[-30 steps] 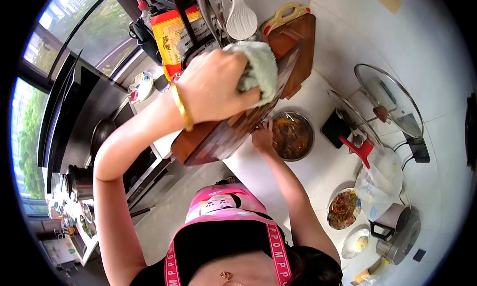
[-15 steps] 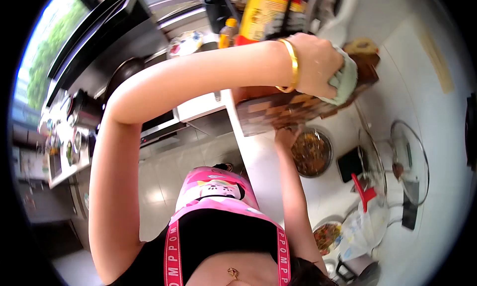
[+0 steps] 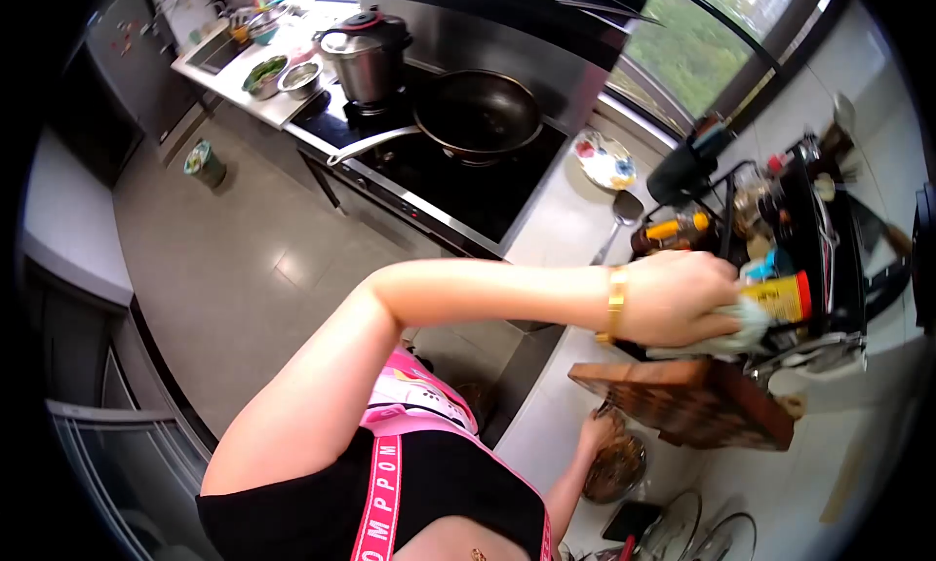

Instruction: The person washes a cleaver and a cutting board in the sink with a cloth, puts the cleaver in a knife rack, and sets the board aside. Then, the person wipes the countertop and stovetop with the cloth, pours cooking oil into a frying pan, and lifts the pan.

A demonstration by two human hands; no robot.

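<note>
A bunched pale green cloth (image 3: 743, 329) is in my left hand (image 3: 678, 303), whose fingers are closed round it. This hand, smeared by motion and with a gold bracelet at its wrist, is just above the upper edge of a thick checkered wooden cutting board (image 3: 697, 400). The board stands tilted on the counter. My right hand (image 3: 603, 432) is at the board's lower corner, its fingers closed on the edge, partly in shadow. Right beside that hand sits a steel bowl of brown food (image 3: 616, 468).
Behind my left hand is a rack (image 3: 824, 259) of bottles and a yellow container (image 3: 780, 298). A spatula (image 3: 624, 215) and a patterned plate (image 3: 604, 161) lie beside the stove. A wok (image 3: 478, 113) and a pressure cooker (image 3: 366, 59) sit on it. Glass lids (image 3: 673, 527) stand near the wall.
The view has swung toward the stove and window. My left hand has moved with the cloth from the board's far end toward its rack side. The right hand stays at the board's edge.
</note>
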